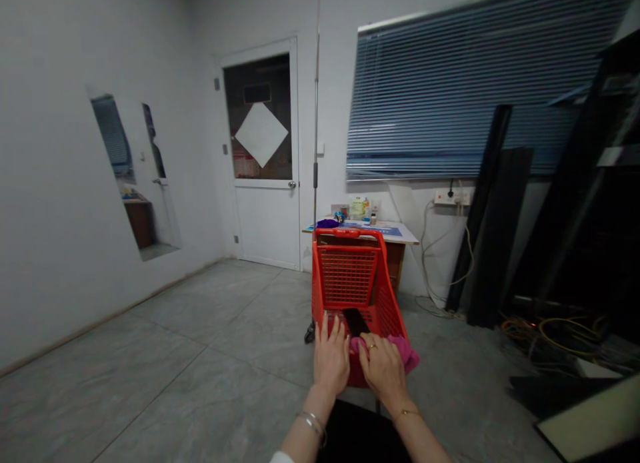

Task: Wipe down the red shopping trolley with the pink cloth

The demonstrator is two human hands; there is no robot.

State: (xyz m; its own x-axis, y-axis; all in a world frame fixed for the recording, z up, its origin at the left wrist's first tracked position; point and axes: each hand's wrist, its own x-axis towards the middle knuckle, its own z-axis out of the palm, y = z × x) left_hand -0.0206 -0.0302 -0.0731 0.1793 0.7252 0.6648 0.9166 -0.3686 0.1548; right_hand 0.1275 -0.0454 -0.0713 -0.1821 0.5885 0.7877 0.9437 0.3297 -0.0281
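Observation:
A red plastic shopping cart [349, 276] stands in front of me, its handle at the far end. My left hand [332, 354] rests on the near rim of the cart with its fingers stretched out over it. Beside it, my right hand [384, 364] is closed on a pink cloth [406, 354] and presses it against that same rim. Part of the cloth sticks out to the right of the hand. Inside the basket, just beyond my hands, lies a dark flat object [355, 322], perhaps a phone; its near end is hidden.
Behind the cart, a table [406, 234] holds a purple cloth [328, 224] and several small packages. A thin metal pole [316, 116] rises beside the cart's left side. Dark panels [500, 236] lean at the right, near cables [570, 333]. A white door [267, 223] is at the back.

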